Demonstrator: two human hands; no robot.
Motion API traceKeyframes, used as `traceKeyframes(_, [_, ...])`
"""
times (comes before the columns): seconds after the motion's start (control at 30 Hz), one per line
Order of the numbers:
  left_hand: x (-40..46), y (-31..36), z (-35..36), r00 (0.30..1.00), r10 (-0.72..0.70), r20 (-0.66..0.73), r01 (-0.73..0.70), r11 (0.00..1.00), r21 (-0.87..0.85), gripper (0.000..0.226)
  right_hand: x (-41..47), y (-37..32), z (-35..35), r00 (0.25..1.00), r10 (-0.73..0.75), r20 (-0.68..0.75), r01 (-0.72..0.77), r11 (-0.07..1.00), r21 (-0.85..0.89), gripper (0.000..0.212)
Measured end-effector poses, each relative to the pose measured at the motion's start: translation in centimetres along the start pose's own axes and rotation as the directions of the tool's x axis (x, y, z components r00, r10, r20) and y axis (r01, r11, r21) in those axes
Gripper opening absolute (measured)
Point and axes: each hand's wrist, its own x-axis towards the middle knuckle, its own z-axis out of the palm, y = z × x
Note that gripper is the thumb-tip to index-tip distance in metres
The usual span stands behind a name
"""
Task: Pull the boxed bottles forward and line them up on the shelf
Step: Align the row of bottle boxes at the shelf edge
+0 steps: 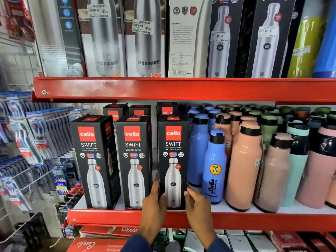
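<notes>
Three black Cello Swift bottle boxes stand upright in a row at the front of the red shelf (109,218): a left box (94,160), a middle box (134,160) and a right box (172,157). My left hand (154,206) grips the lower left edge of the right box. My right hand (197,206) presses its lower right edge. Behind the row, three more black Cello boxes (167,109) stand further back, mostly hidden.
Loose blue bottles (215,166), peach bottles (244,164) and mint bottles stand right of the boxes, close to my right hand. The upper shelf (181,88) carries tall boxed steel bottles. Toothbrush packs (27,142) hang on hooks at left. Red Combo boxes (109,231) lie below.
</notes>
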Motion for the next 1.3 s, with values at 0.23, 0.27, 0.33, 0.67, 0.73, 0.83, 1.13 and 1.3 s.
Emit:
traceKeyframes(0.23, [-0.7,-0.3,0.1,0.999,0.036,-0.02,-0.035,0.998,0.051,0.076,-0.5,0.2,-0.2,1.0,0.005,0.004,-0.005,1.0,-0.006,0.03])
traceKeyframes(0.27, [-0.8,-0.1,0.0,0.999,0.04,-0.02,-0.039,0.998,0.056,0.076,-0.6,0.1,-0.2,1.0,0.003,0.001,-0.003,1.0,-0.003,0.031])
traceKeyframes(0.33, [-1.1,0.0,-0.1,0.999,0.041,-0.02,-0.039,0.997,0.072,0.075,-0.9,0.0,-0.2,1.0,-0.001,-0.008,0.001,1.0,0.006,0.032])
traceKeyframes(0.67, [-2.0,0.6,-0.8,0.999,0.032,-0.02,-0.03,0.994,0.109,0.076,-1.8,-1.2,-1.0,0.999,-0.032,0.034,0.031,0.999,0.009,0.024])
traceKeyframes(0.73, [-2.2,0.9,-0.9,0.999,0.038,-0.025,-0.035,0.994,0.102,0.077,-1.9,-1.3,-1.0,0.999,-0.035,0.031,0.034,0.999,0.014,0.026])
traceKeyframes(0.83, [-2.4,1.2,-1.0,0.999,0.036,-0.018,-0.034,0.995,0.089,0.078,-1.9,-1.1,-1.0,0.999,-0.026,0.027,0.026,1.0,0.01,0.026])
traceKeyframes(1.13, [-2.8,1.1,-1.6,1.0,-0.004,0.028,0.002,0.995,0.096,0.07,-2.3,-1.0,-1.1,0.996,0.092,0.002,-0.092,0.988,0.125,0.033])
traceKeyframes(1.3, [-3.2,2.4,-2.8,0.998,-0.064,-0.024,0.066,0.992,0.109,0.069,-3.0,-0.9,-2.0,0.989,0.145,-0.025,-0.137,0.97,0.202,0.032])
